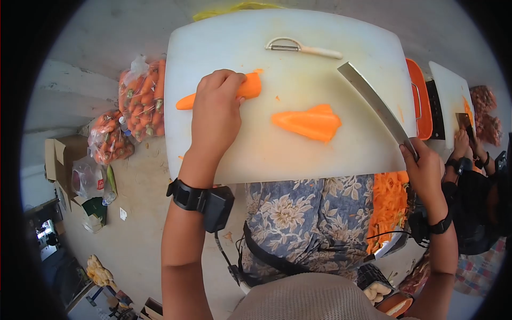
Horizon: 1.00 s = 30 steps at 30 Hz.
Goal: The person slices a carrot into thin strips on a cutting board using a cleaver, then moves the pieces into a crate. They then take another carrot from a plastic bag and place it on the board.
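My left hand (216,104) is closed over a peeled carrot (252,85) on the white cutting board (240,154). The carrot's thin tip sticks out to the left of the hand and its thick end to the right; my palm hides the middle. In my right hand (424,165) is the handle of a large knife (373,98), its long blade slanting up and left over the board's right side. Between the hands lie orange carrot pieces (306,122), flat sides showing. A white peeler (304,49) rests near the far edge, touched by neither hand.
Bags of carrots (141,101) stand left of the board, near an open cardboard box (61,165). An orange tray (420,101) adjoins the right edge. Shredded carrot (388,208) lies below it. At far right, a co-worker's hands (463,145) hold a blade at another board (447,80).
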### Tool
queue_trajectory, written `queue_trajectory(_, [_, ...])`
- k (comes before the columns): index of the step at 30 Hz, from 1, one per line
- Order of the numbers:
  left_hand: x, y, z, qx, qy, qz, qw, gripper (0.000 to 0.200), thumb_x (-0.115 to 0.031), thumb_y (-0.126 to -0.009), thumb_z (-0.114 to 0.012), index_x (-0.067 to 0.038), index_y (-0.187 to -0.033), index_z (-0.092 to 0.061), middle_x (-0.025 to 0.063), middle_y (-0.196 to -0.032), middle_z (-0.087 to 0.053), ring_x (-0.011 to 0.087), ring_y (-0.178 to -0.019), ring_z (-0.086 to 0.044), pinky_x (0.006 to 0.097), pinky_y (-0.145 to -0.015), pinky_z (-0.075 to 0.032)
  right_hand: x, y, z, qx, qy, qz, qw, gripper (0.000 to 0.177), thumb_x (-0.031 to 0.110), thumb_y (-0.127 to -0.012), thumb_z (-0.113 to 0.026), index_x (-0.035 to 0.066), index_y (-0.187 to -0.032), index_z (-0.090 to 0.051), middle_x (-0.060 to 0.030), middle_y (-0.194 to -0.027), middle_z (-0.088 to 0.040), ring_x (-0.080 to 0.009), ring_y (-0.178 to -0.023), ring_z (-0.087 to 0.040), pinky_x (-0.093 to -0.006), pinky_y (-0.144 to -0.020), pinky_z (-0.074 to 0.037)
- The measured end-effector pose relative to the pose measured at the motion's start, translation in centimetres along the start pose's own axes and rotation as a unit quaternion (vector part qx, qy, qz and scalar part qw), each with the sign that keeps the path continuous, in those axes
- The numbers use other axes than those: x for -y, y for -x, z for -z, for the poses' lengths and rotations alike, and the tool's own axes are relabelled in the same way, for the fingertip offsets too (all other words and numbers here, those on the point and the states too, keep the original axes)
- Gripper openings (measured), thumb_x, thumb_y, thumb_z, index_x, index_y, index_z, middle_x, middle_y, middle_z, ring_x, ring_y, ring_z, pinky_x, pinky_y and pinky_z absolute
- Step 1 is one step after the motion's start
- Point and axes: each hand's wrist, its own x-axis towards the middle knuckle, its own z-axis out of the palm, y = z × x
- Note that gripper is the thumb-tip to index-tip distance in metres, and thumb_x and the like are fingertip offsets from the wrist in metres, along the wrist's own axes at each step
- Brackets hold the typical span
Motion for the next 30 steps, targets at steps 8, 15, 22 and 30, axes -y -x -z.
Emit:
queue_trajectory(8, [-8.7,2.0,-3.6,0.037,0.134,-0.060,0.988,0.072,-0.032,-0.068,-0.083,-0.005,-0.128,-0.055,0.0143,-0.116,-0.061,0.0357,-0.110,-0.055,0.0438,-0.096,-0.044,-1.6,-0.4,-0.9,-0.004,-0.073,0.045,0.996,0.019,0.017,-0.089,-0.063,0.001,-0.099,-0.067,-0.0206,-0.079,-0.066,-0.0360,-0.071,-0.065,-0.0418,-0.063,-0.050])
queue_trajectory(15, [-9.8,1.4,-5.6,0.069,0.104,-0.029,0.992,0.064,-0.032,-0.065,-0.084,-0.005,-0.118,-0.061,0.0117,-0.113,-0.062,0.0340,-0.107,-0.055,0.0426,-0.093,-0.045,-1.9,0.0,-1.5,-0.018,-0.085,0.059,0.994,0.015,0.010,-0.084,-0.064,0.004,-0.098,-0.066,-0.0196,-0.077,-0.065,-0.0367,-0.073,-0.065,-0.0433,-0.065,-0.049])
queue_trajectory(22, [-9.5,2.5,-5.5,0.100,0.115,-0.074,0.986,0.059,-0.033,-0.068,-0.082,-0.005,-0.116,-0.062,0.0106,-0.113,-0.062,0.0332,-0.105,-0.056,0.0426,-0.092,-0.045,-1.8,-0.1,-1.0,0.013,-0.095,0.058,0.994,0.016,0.004,-0.078,-0.066,0.006,-0.094,-0.063,-0.0171,-0.071,-0.062,-0.0343,-0.069,-0.064,-0.0422,-0.061,-0.048])
queue_trajectory(30, [-9.7,4.0,-5.2,0.071,0.051,-0.071,0.994,0.079,-0.054,-0.082,-0.063,0.001,-0.136,-0.047,0.0173,-0.133,-0.052,0.0348,-0.120,-0.050,0.0501,-0.101,-0.037,-2.2,-0.2,-1.0,0.023,-0.107,0.070,0.992,0.020,0.001,-0.076,-0.067,0.006,-0.095,-0.062,-0.0161,-0.070,-0.061,-0.0326,-0.066,-0.063,-0.0407,-0.059,-0.047])
